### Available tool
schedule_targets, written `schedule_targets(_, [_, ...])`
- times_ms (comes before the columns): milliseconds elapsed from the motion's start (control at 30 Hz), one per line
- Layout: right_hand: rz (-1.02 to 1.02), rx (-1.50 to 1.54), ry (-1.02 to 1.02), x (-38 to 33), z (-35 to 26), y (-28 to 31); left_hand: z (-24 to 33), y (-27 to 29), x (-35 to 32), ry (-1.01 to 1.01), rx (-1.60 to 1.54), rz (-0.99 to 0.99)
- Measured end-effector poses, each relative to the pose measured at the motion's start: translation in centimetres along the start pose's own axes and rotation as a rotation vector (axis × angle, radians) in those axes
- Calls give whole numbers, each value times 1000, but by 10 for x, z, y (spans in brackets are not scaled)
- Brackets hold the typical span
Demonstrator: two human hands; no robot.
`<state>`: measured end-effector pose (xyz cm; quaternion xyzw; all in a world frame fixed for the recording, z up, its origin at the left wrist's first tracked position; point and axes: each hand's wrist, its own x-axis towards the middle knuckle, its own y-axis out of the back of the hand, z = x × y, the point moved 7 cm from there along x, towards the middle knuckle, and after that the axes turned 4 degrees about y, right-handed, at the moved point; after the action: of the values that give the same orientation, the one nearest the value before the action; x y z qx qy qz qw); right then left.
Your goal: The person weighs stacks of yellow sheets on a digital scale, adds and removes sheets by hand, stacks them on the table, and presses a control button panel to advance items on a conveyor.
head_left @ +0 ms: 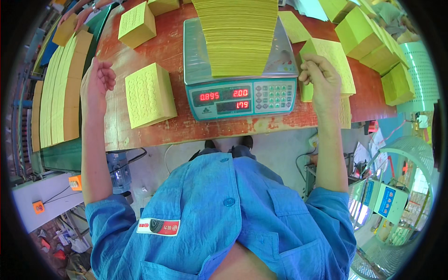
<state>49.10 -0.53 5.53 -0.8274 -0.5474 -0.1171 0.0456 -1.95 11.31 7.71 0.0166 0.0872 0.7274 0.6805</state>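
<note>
A tall stack of yellow paper (238, 42) stands on the metal pan of a green digital scale (275, 113), whose red display is lit. To the left of the scale, my left hand (99, 77) is raised with its fingers loosely curled and nothing visible in them. It is nearest a yellow paper block with pressed ring patterns (147, 95). My right hand (319, 77), its fingers half bent and apart, hovers right of the scale and shows no object. Beneath and behind it is another patterned paper block (333, 53), partly hidden by the hand.
The worn red table (196, 133) has its near edge before me. More yellow blocks lie at the back left (136, 24) and right (361, 35). A row of paper stacks (65, 88) lines the left side, where another person's hands (86, 11) touch a block. A wire-mesh guard (410, 156) stands right.
</note>
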Motion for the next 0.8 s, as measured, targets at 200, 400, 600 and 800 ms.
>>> schedule_targets(200, [-37, 110, -17, 35, 15, -23, 42, -62, 23, -38, -172, -160])
schedule_targets(400, [-5, 219, -124, 119, 64, -87, 120, -194, 62, 84, -189, -427])
schedule_targets(600, [-236, 498, -294, 104, 90, -137, 124, -252, 28, 257, 7, -614])
schedule_targets(800, [-293, 242, -160, 60, 41, -95, 116, -245, 0, 348, 18, -716])
